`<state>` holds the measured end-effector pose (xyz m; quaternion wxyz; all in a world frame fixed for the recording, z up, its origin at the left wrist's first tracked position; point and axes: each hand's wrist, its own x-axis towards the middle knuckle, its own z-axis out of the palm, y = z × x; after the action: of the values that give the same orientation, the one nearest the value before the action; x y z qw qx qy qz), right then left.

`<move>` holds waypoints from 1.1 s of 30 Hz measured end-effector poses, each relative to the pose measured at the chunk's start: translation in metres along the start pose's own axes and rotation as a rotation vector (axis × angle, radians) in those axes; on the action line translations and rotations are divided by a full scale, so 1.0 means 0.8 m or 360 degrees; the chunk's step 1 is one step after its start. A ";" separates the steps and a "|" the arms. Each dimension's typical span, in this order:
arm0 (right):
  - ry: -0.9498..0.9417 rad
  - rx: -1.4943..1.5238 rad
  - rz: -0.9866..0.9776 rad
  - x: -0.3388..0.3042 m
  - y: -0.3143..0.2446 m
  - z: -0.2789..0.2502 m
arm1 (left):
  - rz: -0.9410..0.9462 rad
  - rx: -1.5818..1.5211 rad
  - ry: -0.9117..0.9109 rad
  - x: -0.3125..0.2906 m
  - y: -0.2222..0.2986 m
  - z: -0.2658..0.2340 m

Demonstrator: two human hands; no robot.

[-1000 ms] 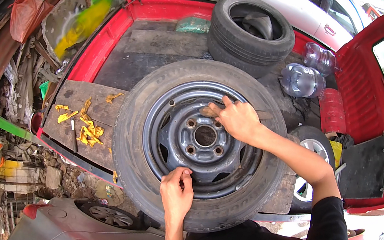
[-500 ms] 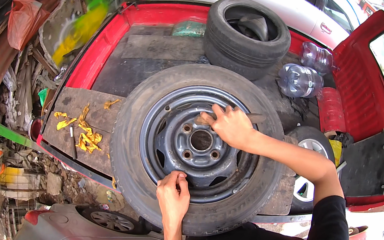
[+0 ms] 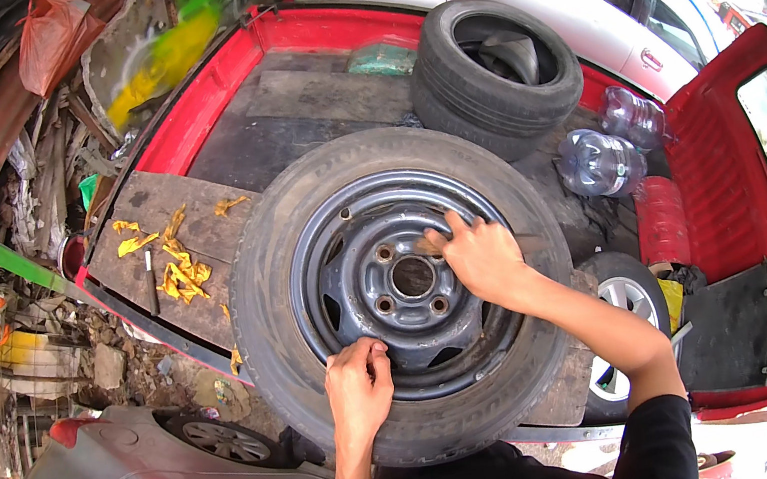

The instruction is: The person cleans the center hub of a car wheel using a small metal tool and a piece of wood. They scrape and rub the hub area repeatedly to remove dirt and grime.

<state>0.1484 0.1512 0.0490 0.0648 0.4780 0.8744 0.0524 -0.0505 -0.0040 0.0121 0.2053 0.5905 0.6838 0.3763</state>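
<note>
A large tyre [image 3: 267,259] mounted on a dark steel wheel rim [image 3: 400,338] lies flat before me on the bed's wooden boards. Over the right side of the rim, beside its centre hole, my right hand [image 3: 482,258] is closed round a narrow, flat brown tool [image 3: 538,241]. Only the tool's two ends show, smeared by motion, so its exact kind is unclear. My left hand [image 3: 357,386] touches the rim's near-left edge, fingers curled and thumb pressed against them. Whatever it may pinch is hidden.
Yellow scraps [image 3: 185,278] and a thin dark-handled tool [image 3: 150,284] lie on the left boards. Behind are stacked bare tyres [image 3: 453,106]; to the right, large clear bottles [image 3: 602,162] and an alloy wheel [image 3: 628,295]. Cars flank the red truck bed [image 3: 161,153].
My right hand and the brown tool have moved a little to the right across the rim. The wheel has shifted slightly right, and my left hand has moved with its edge.
</note>
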 end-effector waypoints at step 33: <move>0.0031 0.0138 0.0030 -0.021 0.001 0.017 | 0.0123 -0.0176 -0.0105 0.030 0.016 -0.029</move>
<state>0.1600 0.1378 0.0370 0.0349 0.4882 0.8718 0.0199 -0.0642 0.0131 0.0406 0.2452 0.6163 0.6316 0.4015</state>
